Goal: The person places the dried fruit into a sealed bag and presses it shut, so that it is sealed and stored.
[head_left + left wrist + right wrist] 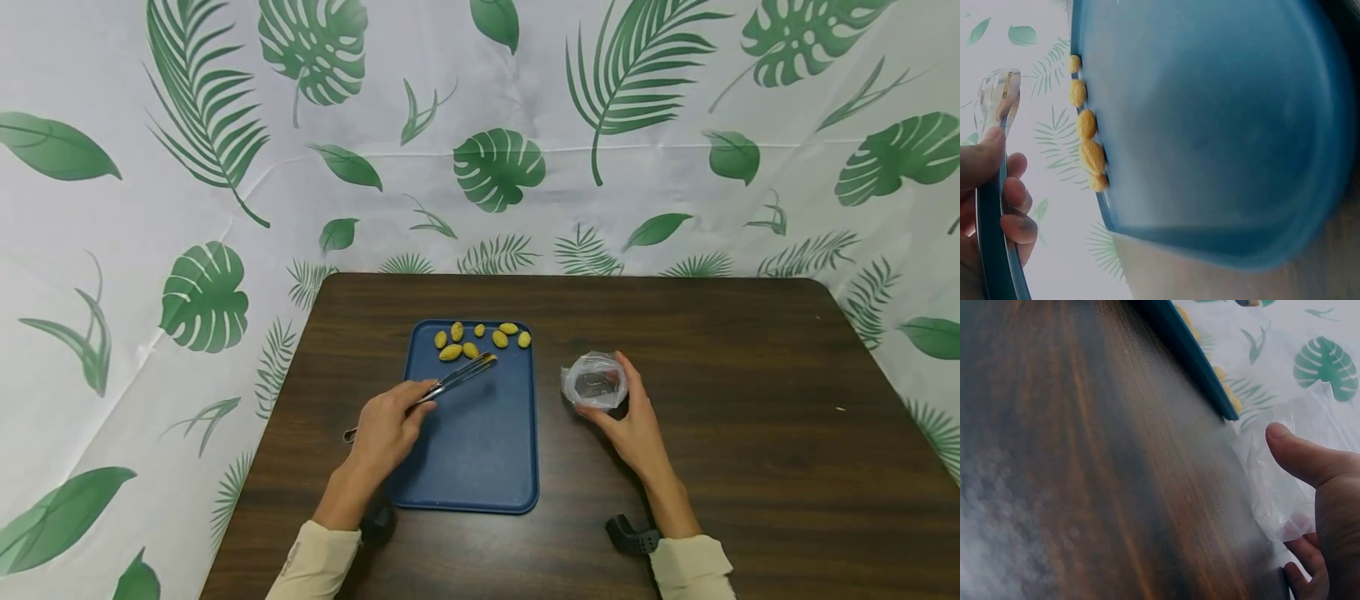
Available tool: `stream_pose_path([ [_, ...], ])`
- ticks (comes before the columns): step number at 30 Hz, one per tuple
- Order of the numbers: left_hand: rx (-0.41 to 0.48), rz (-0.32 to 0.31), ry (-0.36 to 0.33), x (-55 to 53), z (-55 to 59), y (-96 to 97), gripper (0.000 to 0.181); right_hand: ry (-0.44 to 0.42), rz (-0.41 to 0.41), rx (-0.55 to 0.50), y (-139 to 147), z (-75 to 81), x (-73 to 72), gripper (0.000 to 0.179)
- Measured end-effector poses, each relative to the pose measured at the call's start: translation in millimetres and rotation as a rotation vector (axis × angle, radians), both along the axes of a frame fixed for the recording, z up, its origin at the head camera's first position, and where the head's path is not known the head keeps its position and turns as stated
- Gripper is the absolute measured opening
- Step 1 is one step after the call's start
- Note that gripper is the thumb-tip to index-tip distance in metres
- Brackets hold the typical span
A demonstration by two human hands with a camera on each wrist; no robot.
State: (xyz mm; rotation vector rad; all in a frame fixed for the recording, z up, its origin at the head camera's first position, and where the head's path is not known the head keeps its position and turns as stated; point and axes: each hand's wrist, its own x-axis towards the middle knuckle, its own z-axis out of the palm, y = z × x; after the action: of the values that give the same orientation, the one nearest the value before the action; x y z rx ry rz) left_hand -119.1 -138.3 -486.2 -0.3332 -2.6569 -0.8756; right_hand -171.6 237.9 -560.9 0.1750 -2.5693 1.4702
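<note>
My left hand [388, 423] grips metal tongs [459, 379], held over the tray with their tips near the yellow pieces. Something yellowish shows at the tips in the head view; the left wrist view has the tongs [1004, 112] upright in my fingers. Several small, oval yellow pieces [451, 353] lie along the far end of the blue tray [465, 467]. To the right of the tray, my right hand [633, 425] holds a clear plastic bag [576, 390] with its round mouth facing up. The right wrist view shows my thumb and fingers around the bag [1272, 494].
The dark wooden table [750, 400] carries the tray on its left half. A wall cloth [420, 108] with green leaves hangs behind the table's far edge. Dark wrist gear [632, 535] sits at the right wrist, low over the table.
</note>
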Motion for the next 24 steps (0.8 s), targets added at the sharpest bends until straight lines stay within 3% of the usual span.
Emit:
stream_pose_path([
  [10, -0.016, -0.047, 0.003, -1.4, 4.5, 14.6, 0.032, -0.023, 0.008, 0.010, 2, 0.2, 0.2, 0.107],
  [15, -0.016, -0.070, 0.047, -6.0, 5.1, 21.6, 0.032, -0.016, 0.016, 0.005, 1, 2.4, 0.9, 0.108],
  [24, -0.024, -0.107, 0.033, -14.3, 10.2, 35.6, 0.033, -0.044, 0.013, 0.006, -1, 6.6, 0.7, 0.107],
])
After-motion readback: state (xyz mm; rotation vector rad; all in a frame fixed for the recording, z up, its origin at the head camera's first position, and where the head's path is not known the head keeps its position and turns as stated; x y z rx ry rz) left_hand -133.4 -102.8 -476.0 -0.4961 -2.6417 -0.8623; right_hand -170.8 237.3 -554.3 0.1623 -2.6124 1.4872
